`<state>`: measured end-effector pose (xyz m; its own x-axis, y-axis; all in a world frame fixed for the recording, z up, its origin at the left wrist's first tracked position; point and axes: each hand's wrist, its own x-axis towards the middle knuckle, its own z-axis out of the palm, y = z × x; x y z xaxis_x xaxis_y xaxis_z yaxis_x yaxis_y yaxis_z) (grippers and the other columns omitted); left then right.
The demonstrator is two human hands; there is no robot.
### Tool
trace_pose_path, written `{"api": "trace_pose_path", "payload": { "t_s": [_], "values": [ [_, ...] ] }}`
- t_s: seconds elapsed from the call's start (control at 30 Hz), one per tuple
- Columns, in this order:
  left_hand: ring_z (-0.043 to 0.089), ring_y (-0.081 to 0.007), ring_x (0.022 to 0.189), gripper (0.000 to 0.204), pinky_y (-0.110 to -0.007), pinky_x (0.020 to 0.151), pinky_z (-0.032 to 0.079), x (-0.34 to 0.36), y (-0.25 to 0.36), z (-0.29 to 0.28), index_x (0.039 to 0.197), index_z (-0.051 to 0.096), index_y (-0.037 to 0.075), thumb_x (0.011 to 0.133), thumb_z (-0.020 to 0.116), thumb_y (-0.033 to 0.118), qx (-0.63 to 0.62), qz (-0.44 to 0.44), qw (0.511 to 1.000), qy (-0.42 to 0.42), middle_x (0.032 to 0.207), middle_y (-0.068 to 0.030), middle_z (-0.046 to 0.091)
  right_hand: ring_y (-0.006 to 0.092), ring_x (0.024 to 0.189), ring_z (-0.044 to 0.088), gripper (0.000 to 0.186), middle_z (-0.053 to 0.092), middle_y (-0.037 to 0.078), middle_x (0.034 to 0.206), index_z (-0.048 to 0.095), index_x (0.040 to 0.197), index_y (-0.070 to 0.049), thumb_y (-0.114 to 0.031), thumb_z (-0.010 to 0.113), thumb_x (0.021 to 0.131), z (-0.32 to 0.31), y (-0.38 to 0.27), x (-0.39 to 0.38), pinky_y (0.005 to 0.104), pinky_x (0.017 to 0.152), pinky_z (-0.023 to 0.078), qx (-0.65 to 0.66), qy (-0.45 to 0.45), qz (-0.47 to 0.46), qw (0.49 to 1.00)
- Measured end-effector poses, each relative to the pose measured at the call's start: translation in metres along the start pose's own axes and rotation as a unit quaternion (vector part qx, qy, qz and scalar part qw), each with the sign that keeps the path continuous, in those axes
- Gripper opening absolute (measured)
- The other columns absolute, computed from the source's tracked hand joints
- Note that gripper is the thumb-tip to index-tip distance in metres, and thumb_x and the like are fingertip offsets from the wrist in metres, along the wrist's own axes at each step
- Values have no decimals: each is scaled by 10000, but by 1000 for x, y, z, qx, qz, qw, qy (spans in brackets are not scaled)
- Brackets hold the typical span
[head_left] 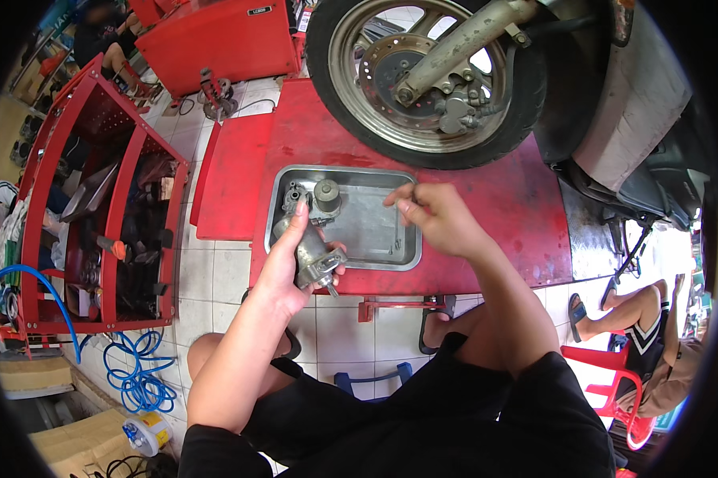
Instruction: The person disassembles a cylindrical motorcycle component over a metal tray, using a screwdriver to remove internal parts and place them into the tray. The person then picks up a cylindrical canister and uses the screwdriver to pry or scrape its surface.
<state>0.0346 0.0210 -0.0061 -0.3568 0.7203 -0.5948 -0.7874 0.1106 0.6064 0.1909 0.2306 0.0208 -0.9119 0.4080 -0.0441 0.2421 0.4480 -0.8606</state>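
Red cart stood far left. Left hand was clamped around a cylinder, tilted over the tray's near-left corner. Right hand, well apart, hung by the tray's right rim, fingers curled; couldn't tell if gripping.

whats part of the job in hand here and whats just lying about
Part of the job, apparently:
cylindrical metal part in the left hand
metal tray near the right hand
round metal piece in the tray

Likely just lying about:
coiled blue hose
white-and-yellow tub
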Motion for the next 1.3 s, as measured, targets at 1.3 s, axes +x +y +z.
{"api": "trace_pose_path", "payload": {
  "t_s": [1.3],
  "values": [
    [660, -404, 1101, 513, -495, 879, 593, 2, 16, -9, 1159, 596, 101, 1019, 532, 590, -140, 89, 984, -63, 1275, -189, 643, 200, 751, 705, 158, 734, 115, 796, 747, 860, -13, -130, 746, 754, -5, 56, 29, 358, 735, 560, -118, 35, -19, 992]
  ]
}}
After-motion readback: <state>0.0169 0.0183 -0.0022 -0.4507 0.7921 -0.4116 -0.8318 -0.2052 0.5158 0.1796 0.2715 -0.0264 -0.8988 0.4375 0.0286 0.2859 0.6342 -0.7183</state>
